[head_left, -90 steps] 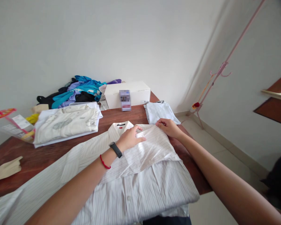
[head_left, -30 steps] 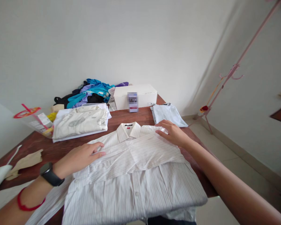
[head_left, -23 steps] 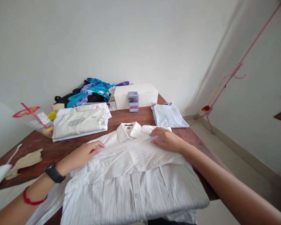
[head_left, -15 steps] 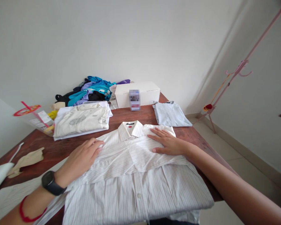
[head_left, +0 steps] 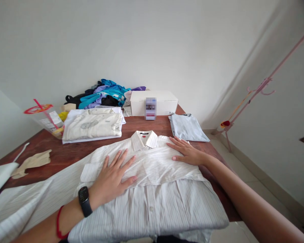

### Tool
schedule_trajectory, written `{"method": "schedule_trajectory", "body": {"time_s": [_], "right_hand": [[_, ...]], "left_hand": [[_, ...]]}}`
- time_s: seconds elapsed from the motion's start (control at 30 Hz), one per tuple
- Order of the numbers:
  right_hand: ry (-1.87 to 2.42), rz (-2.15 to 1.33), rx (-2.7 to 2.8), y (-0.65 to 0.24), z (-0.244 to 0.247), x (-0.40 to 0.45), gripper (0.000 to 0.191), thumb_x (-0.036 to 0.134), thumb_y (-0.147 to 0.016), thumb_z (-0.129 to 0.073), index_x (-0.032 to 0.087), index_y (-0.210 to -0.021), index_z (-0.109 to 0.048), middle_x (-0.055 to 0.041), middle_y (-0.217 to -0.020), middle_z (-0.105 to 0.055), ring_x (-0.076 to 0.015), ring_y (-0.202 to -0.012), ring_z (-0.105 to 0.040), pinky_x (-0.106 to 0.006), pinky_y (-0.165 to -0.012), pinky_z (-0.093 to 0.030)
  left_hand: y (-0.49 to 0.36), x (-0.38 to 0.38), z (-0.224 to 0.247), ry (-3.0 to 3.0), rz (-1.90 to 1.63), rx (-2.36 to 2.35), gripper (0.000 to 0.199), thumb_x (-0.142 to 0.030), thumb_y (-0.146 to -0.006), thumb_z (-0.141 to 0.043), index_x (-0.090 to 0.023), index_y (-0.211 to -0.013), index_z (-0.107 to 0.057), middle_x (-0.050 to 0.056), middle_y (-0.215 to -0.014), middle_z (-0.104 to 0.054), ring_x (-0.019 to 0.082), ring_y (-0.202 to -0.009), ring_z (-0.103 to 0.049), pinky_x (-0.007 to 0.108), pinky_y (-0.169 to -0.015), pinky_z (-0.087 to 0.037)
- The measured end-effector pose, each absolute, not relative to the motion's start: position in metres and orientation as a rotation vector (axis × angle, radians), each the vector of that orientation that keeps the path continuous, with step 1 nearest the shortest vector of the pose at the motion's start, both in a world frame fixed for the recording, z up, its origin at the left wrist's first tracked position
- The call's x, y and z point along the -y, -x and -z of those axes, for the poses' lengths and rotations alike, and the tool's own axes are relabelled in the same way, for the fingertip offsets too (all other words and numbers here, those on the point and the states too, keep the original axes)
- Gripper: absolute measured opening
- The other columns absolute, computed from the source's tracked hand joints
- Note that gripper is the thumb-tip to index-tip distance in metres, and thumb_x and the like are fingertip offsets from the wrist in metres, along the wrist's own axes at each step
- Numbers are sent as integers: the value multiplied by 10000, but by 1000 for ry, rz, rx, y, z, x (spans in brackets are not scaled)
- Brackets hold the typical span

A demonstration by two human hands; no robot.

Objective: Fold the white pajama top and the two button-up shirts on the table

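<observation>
In the head view, a white, striped, collared cloth shirt (head_left: pixel 172 206) is laid at six o'clock on the reddish-brown wooden worktop (head_left: pixel 131 125), touched by the left hand (head_left: pixel 114 179) at seven and right hand (head_left: pixel 188 154) at four, both flattened, fingers spread, nothing gripped.

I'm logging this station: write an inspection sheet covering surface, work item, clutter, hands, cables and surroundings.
Surface: brown wooden table
Work item: white striped cloth shirt, one sleeve across its chest
Clutter: white cardboard box, clear plastic cup, blue and black clothes heap, folded cream garment, folded pale blue garment
Hands: left hand and right hand spread on the shirt
Cables: none certain; thin white strand unclear
Surroundings: pale wall, pink coat stand
</observation>
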State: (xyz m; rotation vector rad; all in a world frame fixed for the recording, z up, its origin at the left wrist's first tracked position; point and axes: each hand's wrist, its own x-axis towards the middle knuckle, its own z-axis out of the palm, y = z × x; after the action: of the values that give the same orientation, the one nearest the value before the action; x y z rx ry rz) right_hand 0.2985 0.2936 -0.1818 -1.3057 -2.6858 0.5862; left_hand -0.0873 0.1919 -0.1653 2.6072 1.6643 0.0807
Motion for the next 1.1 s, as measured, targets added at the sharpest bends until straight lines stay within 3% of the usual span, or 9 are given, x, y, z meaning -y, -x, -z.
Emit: {"method": "schedule_trajectory", "body": {"time_s": [0.13, 0.23, 0.4, 0.5, 0.6, 0.77, 0.87, 1.0, 1.1], "right_hand": [[1357, -608, 2691, -298, 177, -294, 772, 720, -947, -460, 388, -1604, -229, 11, -1700, -32, -318, -1559, 25, -568, -1258, -56], [1449, -657, 2665, -290, 159, -288, 789, 711, -941, -482, 316, -1599, -300, -33, -1700, -71, -311, -1563, -6, -541, -1264, -86], [1334, -592, 2686, -249, 127, -263, 640, 597, -984, -500, 274, -1534, -448, -56, -1649, -309, -323, -1559, -113, -572, -1252, -165], [1030, -552, 2751, -214, 127, -245, 482, 426, -1022, -496, 246, -1468, -532, -73, -1544, -497, -296, -1514, -302, -520, -1223, -300], [946, -440, 2649, -191, 145, -235, 339, 224, -1015, -456, 196, -1283, -661, -115, -1403, -615, -262, -1334, -546, -449, -1108, -469], [1057, -134, 2378, -188, 177, -232, 258, 182, -950, -553, 199, -1168, -691, -138, -1178, -617, -285, -1084, -602, -488, -945, -549], [1026, -147, 2388, -190, 182, -232, 239, 194, -963, -551, 223, -1154, -690, -104, -1035, -616, -265, -963, -601, -459, -865, -566], [974, -195, 2404, -190, 180, -233, 252, 191, -968, -549, 223, -1185, -673, -101, -1087, -631, -259, -1000, -603, -447, -897, -559], [958, -218, 2414, -191, 180, -233, 297, 181, -966, -550, 214, -1247, -643, -110, -1192, -629, -261, -1091, -597, -461, -967, -537]], "left_hand": [[88, -187, 163, -2491, -52, -1837, 808, -758, -936, -376, -320, -1607, -271, 107, -1689, -143, 423, -1539, -149, 754, -1142, -160], [84, -189, 155, -2343, -29, -1955, 868, -747, -928, -414, -258, -1622, -233, 170, -1673, -177, 451, -1524, -182, 750, -1122, -216], [65, -195, 138, -2446, -243, -1708, 604, -488, -1019, -441, -251, -1571, -382, 141, -1651, -289, 405, -1514, -258, 652, -1157, -297], [49, -195, 138, -2608, -346, -1238, 500, -359, -1025, -481, -260, -1514, -463, 88, -1613, -392, 292, -1495, -350, 523, -1214, -313], [42, -191, 151, -2639, -417, -1081, 509, -301, -1013, -523, -242, -1513, -455, 99, -1575, -453, 250, -1449, -436, 462, -1206, -361], [50, -182, 173, -2716, -584, -1112, 450, -367, -1021, -532, -238, -1452, -537, 112, -1572, -453, 287, -1447, -436, 512, -1178, -396], [51, -174, 173, -2791, -587, -1145, 386, -298, -1036, -503, -200, -1401, -586, 136, -1515, -522, 288, -1401, -495, 486, -1145, -434], [48, -164, 167, -2813, -569, -1158, 357, -189, -1040, -445, -207, -1347, -628, 113, -1441, -596, 259, -1325, -566, 447, -1113, -466], [49, -159, 169, -2706, -549, -1377, 364, -318, -1024, -512, -214, -1354, -629, 138, -1485, -546, 311, -1350, -533, 526, -1114, -449]]}}
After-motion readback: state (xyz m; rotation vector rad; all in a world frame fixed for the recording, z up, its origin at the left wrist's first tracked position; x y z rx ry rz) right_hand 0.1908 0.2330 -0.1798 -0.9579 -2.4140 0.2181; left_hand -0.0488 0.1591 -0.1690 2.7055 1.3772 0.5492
